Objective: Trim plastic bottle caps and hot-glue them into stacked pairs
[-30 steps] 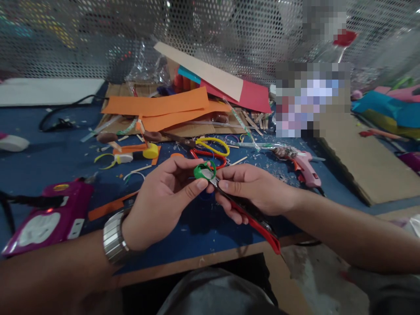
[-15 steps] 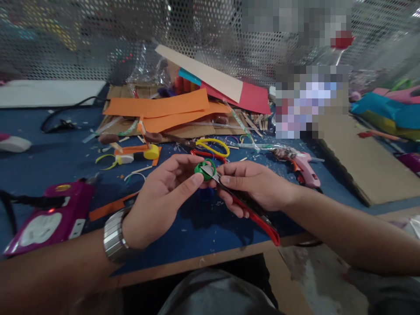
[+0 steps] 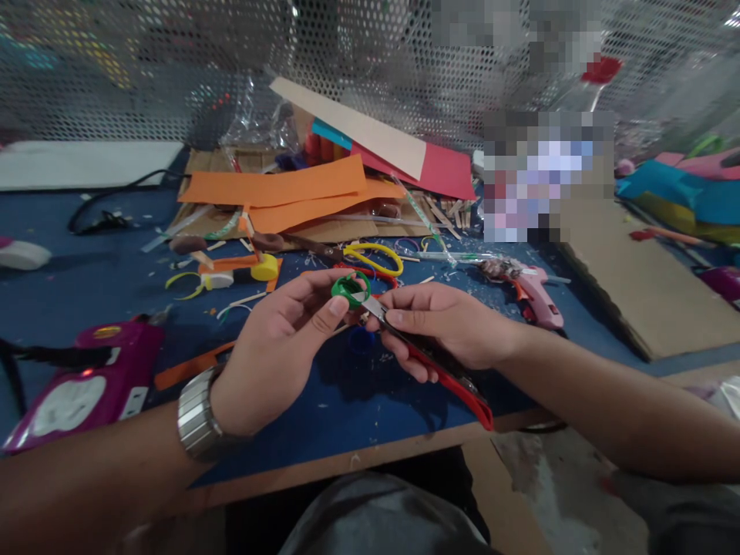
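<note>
Between its thumb and fingers, my left hand (image 3: 283,339) grips a green ring-shaped cap (image 3: 345,291). My right hand (image 3: 442,327) is closed around a red and black cutter (image 3: 465,397). The cutter's metal blade (image 3: 371,305) points left, and its tip is at the right side of the green cap. A blue ring-shaped piece (image 3: 362,340) lies on the table just below the hands. Behind them are scissors with a yellow handle (image 3: 378,258), partly over a red handle.
A purple device (image 3: 86,385) with a cable stands at the left. Orange strips (image 3: 271,189) lie on cardboard at the back. A pink glue gun (image 3: 540,297) rests right of my right hand, near a large cardboard sheet (image 3: 653,285).
My left hand and the green cap have moved slightly left and up. The cap has tilted so its opening shows more, and less of the blade overlaps it.
</note>
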Tool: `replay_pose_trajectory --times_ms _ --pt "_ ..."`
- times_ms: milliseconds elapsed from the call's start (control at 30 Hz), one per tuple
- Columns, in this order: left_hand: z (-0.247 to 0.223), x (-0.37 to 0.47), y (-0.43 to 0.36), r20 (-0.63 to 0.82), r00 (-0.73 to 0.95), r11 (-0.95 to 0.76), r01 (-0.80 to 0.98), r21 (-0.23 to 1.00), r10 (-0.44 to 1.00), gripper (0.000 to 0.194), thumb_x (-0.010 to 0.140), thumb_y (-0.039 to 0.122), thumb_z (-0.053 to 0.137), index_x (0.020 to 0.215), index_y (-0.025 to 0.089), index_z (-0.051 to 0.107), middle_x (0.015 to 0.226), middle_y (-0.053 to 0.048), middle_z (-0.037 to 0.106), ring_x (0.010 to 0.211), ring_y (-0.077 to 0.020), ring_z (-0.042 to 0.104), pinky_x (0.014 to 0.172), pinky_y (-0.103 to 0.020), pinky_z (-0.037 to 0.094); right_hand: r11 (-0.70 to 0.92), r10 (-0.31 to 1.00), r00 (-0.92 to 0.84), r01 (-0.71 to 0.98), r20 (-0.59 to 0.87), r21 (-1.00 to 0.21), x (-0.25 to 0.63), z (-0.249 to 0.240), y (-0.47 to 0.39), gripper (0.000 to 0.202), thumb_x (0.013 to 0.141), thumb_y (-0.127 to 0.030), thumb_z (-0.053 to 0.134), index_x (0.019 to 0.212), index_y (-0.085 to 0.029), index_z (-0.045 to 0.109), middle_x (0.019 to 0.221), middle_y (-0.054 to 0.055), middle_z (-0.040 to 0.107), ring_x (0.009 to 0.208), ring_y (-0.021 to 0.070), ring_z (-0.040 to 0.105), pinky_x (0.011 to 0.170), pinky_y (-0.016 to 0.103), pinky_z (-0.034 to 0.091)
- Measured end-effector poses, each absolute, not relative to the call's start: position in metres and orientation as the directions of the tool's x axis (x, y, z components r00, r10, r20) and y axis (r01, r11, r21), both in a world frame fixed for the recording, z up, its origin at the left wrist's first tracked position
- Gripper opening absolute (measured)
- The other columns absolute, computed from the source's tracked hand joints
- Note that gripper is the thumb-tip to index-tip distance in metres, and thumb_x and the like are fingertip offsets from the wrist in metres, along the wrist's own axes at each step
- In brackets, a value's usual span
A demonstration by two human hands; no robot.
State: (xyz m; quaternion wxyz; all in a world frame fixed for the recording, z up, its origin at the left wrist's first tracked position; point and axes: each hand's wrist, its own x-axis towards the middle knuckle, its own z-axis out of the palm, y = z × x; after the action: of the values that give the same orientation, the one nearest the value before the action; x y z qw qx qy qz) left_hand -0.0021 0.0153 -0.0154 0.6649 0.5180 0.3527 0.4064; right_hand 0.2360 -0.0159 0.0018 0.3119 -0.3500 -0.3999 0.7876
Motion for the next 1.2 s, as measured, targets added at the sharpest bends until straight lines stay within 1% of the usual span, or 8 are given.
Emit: replay_pose_trajectory --times_ms 200,267,400,600,767,900,1033,1200 --pt "-0.0157 -0.0024 0.0148 -0.038 0.409 0.119 -0.175 0.977 0.912 0.033 0.099 0.048 0.091 0.125 0.028 0.084 0.127 -0.007 0.087 0.116 -0.0280 0.083 0.111 -0.046 0.066 -0.483 0.767 -0.569 -0.207 -0.297 -0.851 0.2366 0.0009 -0.0175 0.022 0.107 -0.037 0.078 0.109 -0.017 0.069 0.074 -0.004 0.070 0.050 0.0106 0.068 0.044 0.017 0.056" --pt "-0.0158 -0.0031 0.0142 -0.012 0.402 0.078 -0.148 0.986 0.915 0.034 0.098 0.045 0.093 0.126 0.028 0.085 0.122 -0.006 0.088 0.113 -0.0260 0.083 0.109 -0.042 0.065 -0.486 0.760 -0.580 -0.210 -0.292 -0.849 0.2349 0.0012 -0.0188 0.025 0.105 -0.039 0.080 0.109 -0.017 0.069 0.074 -0.004 0.070 0.050 0.0106 0.068 0.044 0.017 0.056" --pt "-0.0138 -0.0026 0.0125 0.012 0.420 0.041 -0.118 0.992 0.907 0.033 0.096 0.037 0.096 0.127 0.028 0.086 0.109 -0.003 0.089 0.099 -0.0194 0.083 0.096 -0.031 0.067 -0.501 0.751 -0.590 -0.219 -0.296 -0.837 0.2308 0.0027 -0.0220 0.028 0.105 -0.042 0.082 0.105 -0.019 0.066 0.074 -0.005 0.069 0.050 0.0102 0.067 0.044 0.017 0.055" --pt "-0.0101 0.0011 0.0124 0.040 0.435 0.025 -0.143 0.989 0.900 0.030 0.094 0.029 0.097 0.119 0.023 0.082 0.099 -0.003 0.089 0.090 -0.0201 0.086 0.092 -0.034 0.072 -0.498 0.767 -0.554 -0.197 -0.323 -0.844 0.2284 0.0044 -0.0228 0.029 0.105 -0.041 0.080 0.097 -0.020 0.062 0.074 -0.005 0.069 0.049 0.0100 0.066 0.042 0.017 0.053" --pt "-0.0092 0.0015 0.0128 0.027 0.439 0.036 -0.136 0.990 0.898 0.029 0.095 0.027 0.095 0.119 0.023 0.080 0.103 -0.003 0.088 0.092 -0.0199 0.086 0.092 -0.034 0.072 -0.503 0.772 -0.545 -0.207 -0.328 -0.839 0.2292 0.0044 -0.0207 0.028 0.103 -0.040 0.082 0.098 -0.020 0.064 0.073 -0.005 0.070 0.048 0.0097 0.066 0.041 0.016 0.052" --pt "-0.0110 0.0009 0.0134 0.007 0.458 0.084 -0.179 0.980 0.889 0.026 0.098 0.030 0.092 0.121 0.026 0.081 0.111 -0.003 0.087 0.099 -0.0185 0.084 0.096 -0.030 0.069 -0.482 0.787 -0.536 -0.224 -0.306 -0.847 0.2322 0.0024 -0.0188 0.029 0.101 -0.041 0.084 0.102 -0.019 0.066 0.072 -0.005 0.070 0.048 0.0100 0.067 0.041 0.016 0.054" --pt "-0.0143 -0.0003 0.0149 -0.014 0.472 0.114 -0.184 0.976 0.881 0.028 0.100 0.036 0.091 0.125 0.027 0.082 0.117 -0.005 0.087 0.100 -0.0207 0.083 0.098 -0.034 0.069 -0.475 0.787 -0.538 -0.216 -0.302 -0.853 0.2352 0.0005 -0.0180 0.029 0.104 -0.042 0.082 0.103 -0.018 0.066 0.073 -0.004 0.070 0.050 0.0101 0.066 0.042 0.017 0.054" --pt "-0.0138 -0.0011 0.0157 -0.037 0.444 0.116 -0.151 0.982 0.895 0.035 0.096 0.040 0.095 0.125 0.024 0.082 0.108 -0.005 0.087 0.097 -0.0221 0.084 0.098 -0.036 0.069 -0.467 0.776 -0.560 -0.204 -0.289 -0.860 0.2358 -0.0002 -0.0172 0.027 0.105 -0.041 0.081 0.108 -0.018 0.068 0.074 -0.005 0.069 0.050 0.0107 0.067 0.043 0.017 0.054"
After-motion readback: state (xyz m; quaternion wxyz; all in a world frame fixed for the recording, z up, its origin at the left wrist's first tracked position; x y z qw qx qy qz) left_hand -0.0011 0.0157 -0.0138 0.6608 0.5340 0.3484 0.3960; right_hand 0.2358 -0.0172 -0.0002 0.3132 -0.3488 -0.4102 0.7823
